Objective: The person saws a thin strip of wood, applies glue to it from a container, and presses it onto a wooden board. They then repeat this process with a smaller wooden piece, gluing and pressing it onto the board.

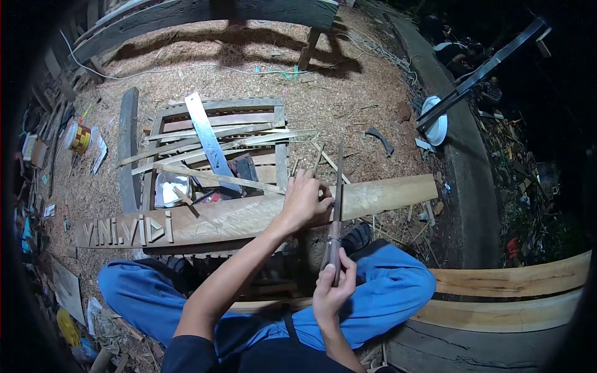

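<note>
My right hand [334,292] grips the dark wooden handle of a long, narrow-bladed tool [339,180]. Its blade points away from me and is seen nearly edge-on, crossing above a long wooden board [385,194]. Left of the blade, my left hand [303,198] rests at the board with curled fingers close to the blade; whatever they pinch is hidden. Raised letters made of thin wood pieces [151,231] read "VINI.VIDI" on the board's left end. A small wood piece [185,198] lies near the board's back edge.
Beyond the board stands a slatted wooden frame [280,124] bearing thin wood strips [239,130], a metal handsaw blade [208,137] and a clear container [171,189]. A paint tub [78,138] sits left. Planks [510,311] lie right. Other people [457,53] are at upper right.
</note>
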`<state>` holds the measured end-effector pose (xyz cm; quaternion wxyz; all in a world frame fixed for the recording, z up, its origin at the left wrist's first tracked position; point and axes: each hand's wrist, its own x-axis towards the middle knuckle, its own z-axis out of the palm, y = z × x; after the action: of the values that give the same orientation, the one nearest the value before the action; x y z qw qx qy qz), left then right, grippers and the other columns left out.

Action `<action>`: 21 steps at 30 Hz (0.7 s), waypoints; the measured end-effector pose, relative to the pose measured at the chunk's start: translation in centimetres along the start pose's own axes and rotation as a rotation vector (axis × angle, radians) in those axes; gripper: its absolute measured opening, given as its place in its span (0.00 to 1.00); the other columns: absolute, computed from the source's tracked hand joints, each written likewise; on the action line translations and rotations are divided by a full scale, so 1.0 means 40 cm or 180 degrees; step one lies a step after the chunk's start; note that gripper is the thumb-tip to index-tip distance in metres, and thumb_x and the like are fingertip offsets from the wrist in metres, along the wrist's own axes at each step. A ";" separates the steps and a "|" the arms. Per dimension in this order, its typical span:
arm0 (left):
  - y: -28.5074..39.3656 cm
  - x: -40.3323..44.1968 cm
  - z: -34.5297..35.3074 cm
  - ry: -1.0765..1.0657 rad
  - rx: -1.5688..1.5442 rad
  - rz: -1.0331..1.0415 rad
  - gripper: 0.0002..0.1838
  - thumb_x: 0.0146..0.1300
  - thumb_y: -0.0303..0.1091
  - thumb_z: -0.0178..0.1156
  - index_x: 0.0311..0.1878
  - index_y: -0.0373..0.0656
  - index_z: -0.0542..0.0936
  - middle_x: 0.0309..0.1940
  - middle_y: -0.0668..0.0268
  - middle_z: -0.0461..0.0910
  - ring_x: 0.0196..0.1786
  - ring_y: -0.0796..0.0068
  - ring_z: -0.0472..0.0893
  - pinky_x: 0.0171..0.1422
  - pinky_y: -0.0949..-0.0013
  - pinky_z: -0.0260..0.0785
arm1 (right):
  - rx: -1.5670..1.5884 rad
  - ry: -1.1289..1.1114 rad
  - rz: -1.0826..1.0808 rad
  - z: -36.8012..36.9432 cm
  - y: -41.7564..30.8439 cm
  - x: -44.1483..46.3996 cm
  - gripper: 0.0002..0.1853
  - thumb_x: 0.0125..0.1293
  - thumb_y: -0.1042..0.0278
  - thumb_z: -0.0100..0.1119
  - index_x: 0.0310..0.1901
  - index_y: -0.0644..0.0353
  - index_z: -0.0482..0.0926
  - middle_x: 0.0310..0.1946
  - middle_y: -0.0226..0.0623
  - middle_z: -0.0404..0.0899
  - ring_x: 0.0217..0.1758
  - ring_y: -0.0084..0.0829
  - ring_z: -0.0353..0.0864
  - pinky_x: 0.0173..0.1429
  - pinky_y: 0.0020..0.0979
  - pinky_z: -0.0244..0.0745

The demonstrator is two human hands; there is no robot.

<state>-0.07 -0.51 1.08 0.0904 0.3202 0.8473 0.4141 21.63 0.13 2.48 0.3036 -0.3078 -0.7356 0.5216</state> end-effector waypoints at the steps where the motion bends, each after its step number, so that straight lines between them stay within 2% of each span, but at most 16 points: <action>1: -0.008 -0.005 0.004 0.0237 0.0012 0.0338 0.11 0.56 0.42 0.75 0.35 0.45 0.90 0.45 0.55 0.79 0.56 0.52 0.74 0.59 0.53 0.66 | 0.0310 -0.0002 0.0140 0.004 -0.008 0.014 0.20 0.78 0.72 0.54 0.66 0.75 0.71 0.52 0.48 0.81 0.42 0.29 0.81 0.49 0.32 0.79; 2: -0.013 -0.013 0.015 0.0457 0.0014 0.0669 0.11 0.57 0.41 0.75 0.35 0.44 0.89 0.42 0.57 0.79 0.53 0.53 0.75 0.56 0.54 0.66 | 0.0202 0.0069 0.0063 0.015 0.002 0.039 0.20 0.78 0.73 0.54 0.65 0.75 0.71 0.52 0.48 0.81 0.41 0.27 0.81 0.49 0.32 0.79; 6: -0.010 -0.032 0.016 0.0552 0.0139 0.1046 0.10 0.60 0.38 0.72 0.39 0.44 0.85 0.42 0.63 0.79 0.51 0.57 0.75 0.53 0.56 0.62 | 0.0180 -0.0075 0.0197 0.006 -0.013 -0.004 0.19 0.78 0.72 0.54 0.65 0.74 0.72 0.49 0.46 0.82 0.40 0.25 0.80 0.47 0.30 0.78; 8: -0.021 -0.028 0.020 0.0401 0.0182 0.1064 0.09 0.60 0.36 0.72 0.40 0.45 0.85 0.41 0.64 0.79 0.50 0.57 0.75 0.53 0.57 0.62 | 0.0102 0.0057 -0.0008 0.010 0.011 0.011 0.19 0.78 0.72 0.54 0.64 0.74 0.72 0.46 0.44 0.82 0.39 0.23 0.80 0.45 0.29 0.77; 12: -0.018 -0.039 0.007 0.0453 0.0193 0.1154 0.09 0.58 0.35 0.72 0.40 0.45 0.85 0.40 0.64 0.79 0.50 0.58 0.76 0.53 0.57 0.62 | 0.0243 -0.0006 0.0220 0.021 -0.016 0.018 0.19 0.77 0.73 0.54 0.64 0.74 0.72 0.50 0.46 0.82 0.41 0.25 0.81 0.46 0.29 0.78; 14: -0.027 -0.035 0.015 0.0477 0.0158 0.1245 0.10 0.56 0.34 0.72 0.41 0.45 0.85 0.40 0.64 0.80 0.50 0.58 0.76 0.53 0.57 0.63 | 0.0097 0.0086 -0.0083 0.006 0.029 -0.010 0.19 0.77 0.73 0.55 0.64 0.74 0.72 0.49 0.44 0.82 0.39 0.23 0.80 0.45 0.28 0.77; 15: -0.027 -0.030 0.013 0.0487 0.0143 0.1244 0.10 0.56 0.34 0.72 0.41 0.45 0.85 0.40 0.64 0.80 0.50 0.58 0.76 0.53 0.57 0.63 | 0.0215 0.0102 -0.0031 0.014 0.005 0.001 0.19 0.77 0.74 0.55 0.65 0.73 0.73 0.45 0.41 0.81 0.37 0.21 0.78 0.42 0.28 0.76; 18: -0.027 -0.044 0.023 0.0398 0.0136 0.1191 0.11 0.55 0.34 0.72 0.41 0.46 0.85 0.41 0.65 0.80 0.51 0.59 0.76 0.54 0.58 0.63 | 0.0392 0.0042 0.0248 0.018 -0.018 0.037 0.19 0.77 0.73 0.55 0.65 0.73 0.73 0.46 0.42 0.81 0.37 0.21 0.79 0.42 0.28 0.76; 21: -0.024 -0.028 0.007 0.0496 0.0233 0.1249 0.11 0.55 0.34 0.72 0.41 0.46 0.85 0.41 0.65 0.80 0.50 0.59 0.76 0.53 0.58 0.63 | 0.0158 0.0004 0.0079 -0.006 -0.004 -0.012 0.19 0.77 0.75 0.54 0.65 0.71 0.73 0.47 0.41 0.81 0.37 0.22 0.78 0.41 0.28 0.75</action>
<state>0.46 -1.45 0.05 -0.0694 0.4491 0.7876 0.4162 22.10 -0.13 2.64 0.3050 -0.3096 -0.7184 0.5432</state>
